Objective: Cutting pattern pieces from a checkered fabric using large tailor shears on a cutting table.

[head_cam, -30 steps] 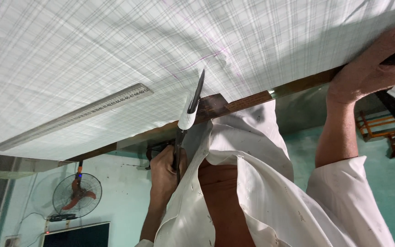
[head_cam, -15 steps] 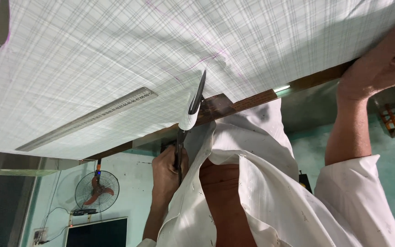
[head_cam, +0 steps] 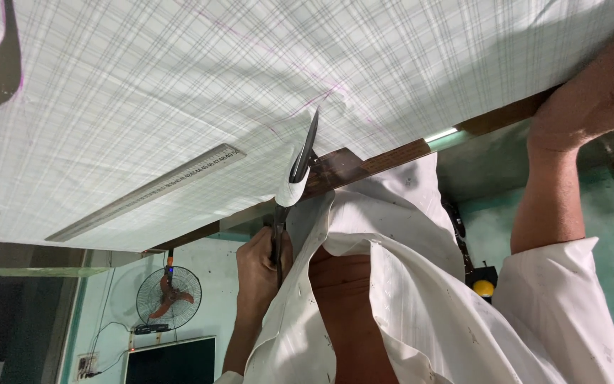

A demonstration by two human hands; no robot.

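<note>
Left hand: the left hand lies flat with fingers spread on the plaid cloth at the table's edge, pressing it down and gripping nothing.
Right hand: the right hand is closed around the handles of the scissors, just off the table edge.
Scissors: the blades point into the cloth from its edge, along a faint purple drawn line; a small flap of cloth curls beside the blade.
Cloth: white with grey checks, spread over the wooden table.
Ruler: a long clear ruler lies on the cloth, near the scissors but apart.
Background: a standing fan by the green wall.
</note>
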